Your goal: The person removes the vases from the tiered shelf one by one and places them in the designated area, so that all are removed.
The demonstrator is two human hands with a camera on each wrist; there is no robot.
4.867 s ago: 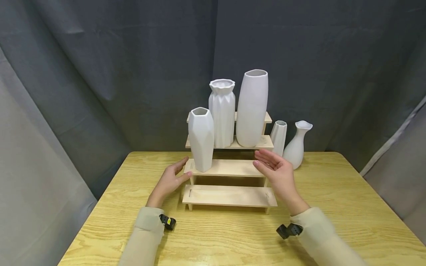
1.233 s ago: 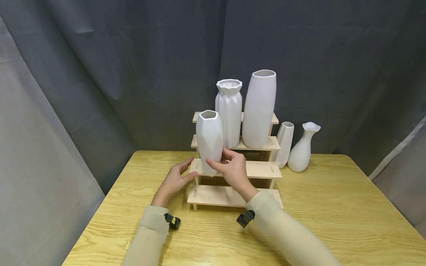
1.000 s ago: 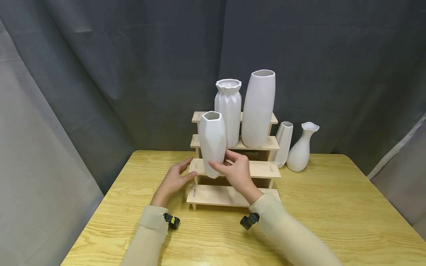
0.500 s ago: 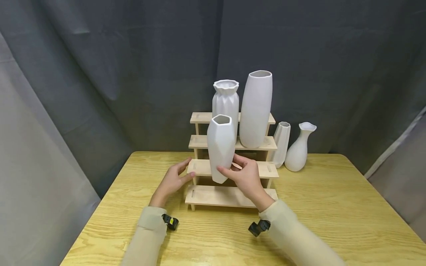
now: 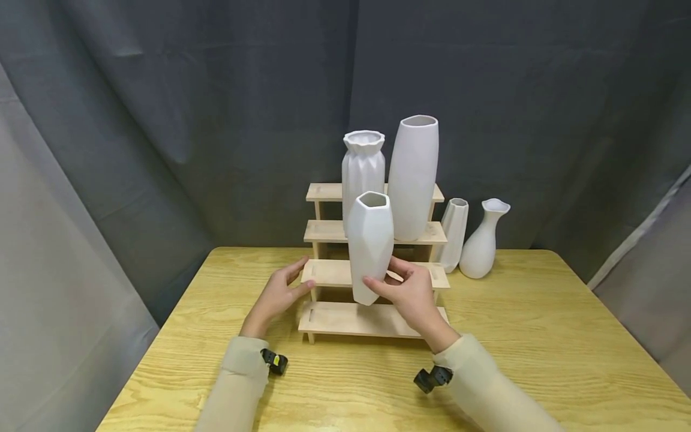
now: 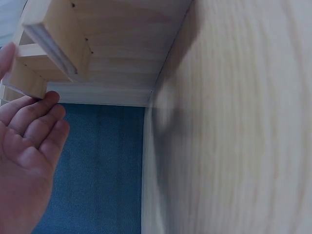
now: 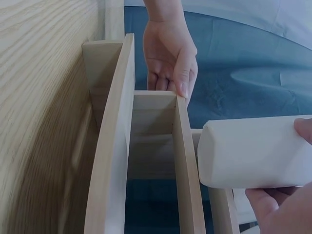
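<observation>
My right hand (image 5: pixel 412 297) grips a white faceted vase (image 5: pixel 371 240) low on its body, thumb in front and fingers behind. The vase is nearly upright, its base hanging in front of the second step from the bottom, above the lowest one. In the right wrist view the vase's base (image 7: pixel 207 153) shows beside the boards. My left hand (image 5: pixel 276 298) holds the left end of that second step of the wooden tiered stand (image 5: pixel 372 319), thumb at the front edge. The left wrist view shows its fingers (image 6: pixel 46 117) at the board's end.
A pleated-neck vase (image 5: pixel 363 174) and a tall smooth vase (image 5: pixel 414 180) stand on the stand's upper part. Right of the stand are a slim tapered vase (image 5: pixel 453 234) and a flared-neck vase (image 5: pixel 480 246) on the wooden table (image 5: pixel 540 336). Dark curtains (image 5: pixel 216 120) hang behind.
My right hand has taken hold of the faceted vase at the second step's left end, lifted it off and carried it right and toward me. My left hand stays at the stand.
</observation>
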